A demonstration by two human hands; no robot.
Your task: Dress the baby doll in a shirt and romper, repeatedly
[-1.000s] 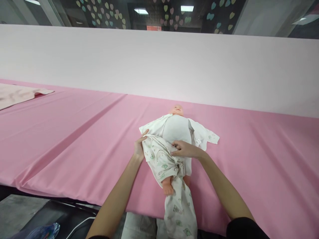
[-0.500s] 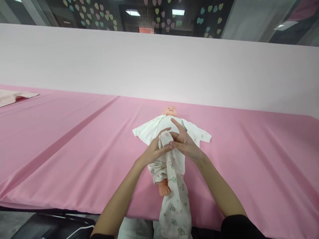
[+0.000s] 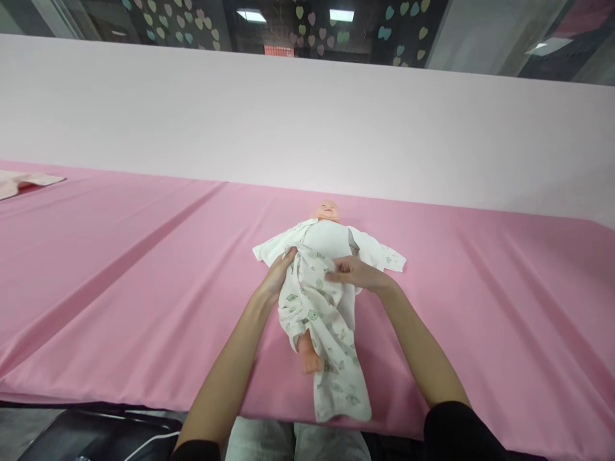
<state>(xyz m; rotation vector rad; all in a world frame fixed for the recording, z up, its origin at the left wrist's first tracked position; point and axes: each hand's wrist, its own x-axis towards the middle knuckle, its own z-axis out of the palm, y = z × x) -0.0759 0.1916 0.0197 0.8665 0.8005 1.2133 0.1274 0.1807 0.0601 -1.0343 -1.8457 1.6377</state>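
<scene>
A baby doll (image 3: 328, 210) lies on its back, head away from me, in a white long-sleeved top (image 3: 327, 238). Patterned white baby trousers (image 3: 312, 288) lie over its lower body. One bare foot (image 3: 310, 358) comes out of the left trouser leg; the other leg hangs flat toward the table's front edge, and no foot shows there. My left hand (image 3: 277, 274) is closed on the waist edge of the trousers at the doll's hip. At the opposite side of the waist is my right hand (image 3: 360, 274), thumb and forefinger apart beside the cloth, the fingertips slightly blurred.
A pink cover (image 3: 144, 288) with long creases spreads over the table. Pale folded cloth (image 3: 24, 182) lies at the far left. A white partition (image 3: 307, 128) stands behind the table. A black chair (image 3: 100, 435) is below the front left edge.
The bunched trouser leg between my hands has been let go and opened out flat. My left hand has shifted left to the waist edge; my right hand has come away from the bunched cloth.
</scene>
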